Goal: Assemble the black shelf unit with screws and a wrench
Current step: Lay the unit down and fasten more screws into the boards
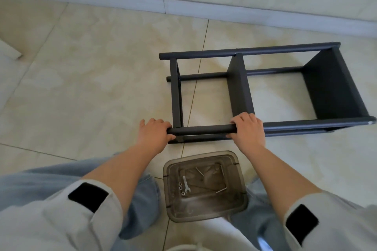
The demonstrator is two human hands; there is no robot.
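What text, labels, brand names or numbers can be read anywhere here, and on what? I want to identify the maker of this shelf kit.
None: no readable text shows in this view.
The black shelf unit has plain panels and tubes, with no label or brand.
The clear plastic bin has no print showing.
The wrench is too small to tell whether it has any stamp.
The black patches on the sleeves are blank.

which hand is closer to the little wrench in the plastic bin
Right, narrowly. The right hand grips the shelf unit's near pole above and right of the wrench; the left hand grips its end, above and left.
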